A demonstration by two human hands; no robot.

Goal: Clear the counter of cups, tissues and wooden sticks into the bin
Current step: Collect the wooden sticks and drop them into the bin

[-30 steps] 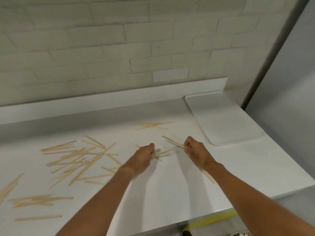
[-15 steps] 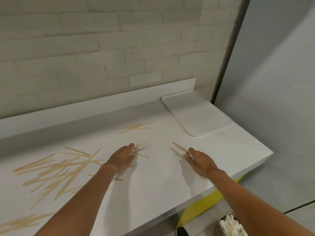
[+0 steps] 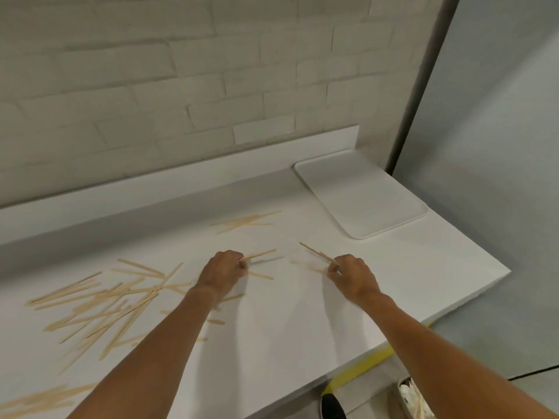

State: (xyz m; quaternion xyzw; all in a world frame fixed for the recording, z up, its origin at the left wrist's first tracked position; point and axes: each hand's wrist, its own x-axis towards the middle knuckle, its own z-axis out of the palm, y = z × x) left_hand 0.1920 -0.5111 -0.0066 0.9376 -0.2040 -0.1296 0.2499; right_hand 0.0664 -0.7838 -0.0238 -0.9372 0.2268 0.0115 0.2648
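Observation:
Thin wooden sticks lie scattered over the white counter [image 3: 287, 322]. The biggest pile of sticks [image 3: 99, 300] is at the left, and a small bunch [image 3: 245, 221] lies near the back. My left hand [image 3: 223, 272] is closed on a wooden stick [image 3: 260, 254] that juts out to the right above the counter. My right hand [image 3: 352, 275] pinches two sticks [image 3: 317, 254] that point up and left. One loose stick [image 3: 261, 275] lies between my hands. The bin's rim [image 3: 406, 397] shows at the bottom right, on the floor, with white tissue inside.
A white rectangular tray [image 3: 360, 198] lies on the counter's back right corner. A white brick wall rises behind the backsplash. The counter's right edge drops off to grey floor, with yellow tape [image 3: 363, 368] under the front edge and a dark shoe [image 3: 331, 406] beside the bin.
Both hands were flat on the sticks half a second ago; now each has closed on sticks and lifted them off the counter. The view has swung slightly back left.

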